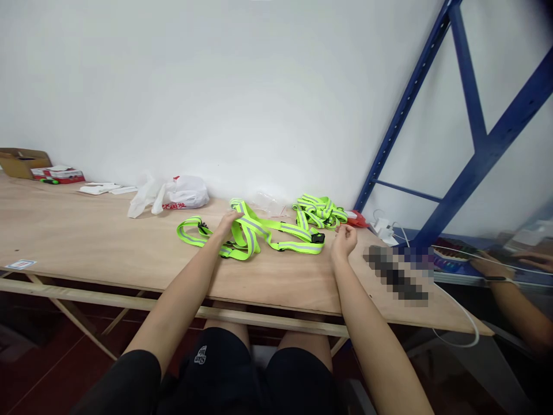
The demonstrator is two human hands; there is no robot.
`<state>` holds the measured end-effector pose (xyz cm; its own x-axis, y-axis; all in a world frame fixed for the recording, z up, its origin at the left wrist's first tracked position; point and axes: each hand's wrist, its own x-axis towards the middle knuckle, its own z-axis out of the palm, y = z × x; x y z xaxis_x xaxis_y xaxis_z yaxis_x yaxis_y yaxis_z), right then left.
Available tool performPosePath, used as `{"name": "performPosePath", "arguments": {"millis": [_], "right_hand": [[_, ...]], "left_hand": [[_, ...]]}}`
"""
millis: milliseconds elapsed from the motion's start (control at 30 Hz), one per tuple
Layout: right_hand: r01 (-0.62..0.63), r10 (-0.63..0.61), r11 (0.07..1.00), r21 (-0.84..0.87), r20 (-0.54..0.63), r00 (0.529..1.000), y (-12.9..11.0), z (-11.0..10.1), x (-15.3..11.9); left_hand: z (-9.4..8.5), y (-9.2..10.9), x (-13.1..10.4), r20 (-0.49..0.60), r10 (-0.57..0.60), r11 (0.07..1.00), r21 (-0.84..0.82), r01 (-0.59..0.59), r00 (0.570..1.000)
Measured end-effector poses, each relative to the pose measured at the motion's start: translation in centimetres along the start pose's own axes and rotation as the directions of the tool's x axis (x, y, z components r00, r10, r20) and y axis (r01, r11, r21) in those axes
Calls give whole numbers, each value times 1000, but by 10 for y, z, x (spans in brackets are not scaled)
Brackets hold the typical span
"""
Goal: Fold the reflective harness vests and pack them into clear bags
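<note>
A yellow-green reflective strap harness (pixel 250 230) with grey stripes lies loosely spread on the wooden table. My left hand (pixel 228 222) is closed on its webbing, near a raised loop. Black buckles sit on the harness, one of them (pixel 318 237) at its right end. My right hand (pixel 344 241) is just right of that buckle, apart from the harness, with its fingers curled in. Whatever the right fingers hold, if anything, is hidden. Behind it lies a heaped bundle of the same reflective straps (pixel 318 211).
White plastic bags (pixel 190 191) and a clear packet (pixel 270 204) lie along the wall. Farther left are papers (pixel 101 188) and a cardboard box (pixel 23 162). A blue metal frame (pixel 469 167) rises at right, near a cable and a blurred dark object. Another person's hand (pixel 488 265) shows there.
</note>
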<state>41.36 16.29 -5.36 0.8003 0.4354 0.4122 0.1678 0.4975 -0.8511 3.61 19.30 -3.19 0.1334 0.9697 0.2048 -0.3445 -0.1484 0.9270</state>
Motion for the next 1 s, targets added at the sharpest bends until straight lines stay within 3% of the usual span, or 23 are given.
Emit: {"name": "performPosePath", "arguments": {"millis": [67, 133, 200, 267, 400, 467, 533, 667, 767, 900, 1000], "right_hand": [[70, -63, 996, -55, 125, 990, -5, 4, -14], [167, -109, 975, -147, 338, 935, -9, 7, -28], [264, -107, 942, -208, 559, 822, -13, 9, -41], [314, -81, 926, -212, 698, 711, -16, 13, -52], [486, -13, 835, -257, 875, 485, -21, 17, -66], [561, 52, 771, -301, 908, 416, -23, 18, -67], [573, 96, 738, -355, 897, 431, -24, 16, -65], [565, 168, 673, -477, 843, 511, -25, 10, -59], [565, 195, 649, -509, 830, 523, -27, 8, -57], [571, 171, 684, -455, 860, 480, -33, 10, -62], [475, 144, 818, -325, 915, 378, -41, 15, -72]], "left_hand": [[4, 2, -3, 58, 9, 1000, -2, -9, 998], [8, 3, -5, 108, 13, 1000, 8, -14, 994], [11, 4, -6, 149, 12, 999, 29, -17, 989], [13, 3, -6, 181, 11, 998, 54, -21, 983], [16, 0, -6, 207, 24, 993, 108, -48, 978], [16, 0, -6, 212, 31, 989, 135, -61, 977], [16, 0, -6, 215, 39, 984, 161, -75, 976], [17, 0, -7, 219, 55, 971, 214, -103, 974], [22, -1, -10, 231, 51, 940, 317, -125, 972], [30, -6, -15, 266, 76, 823, 527, -211, 961], [35, -9, -15, 281, 115, 783, 565, -261, 953]]}}
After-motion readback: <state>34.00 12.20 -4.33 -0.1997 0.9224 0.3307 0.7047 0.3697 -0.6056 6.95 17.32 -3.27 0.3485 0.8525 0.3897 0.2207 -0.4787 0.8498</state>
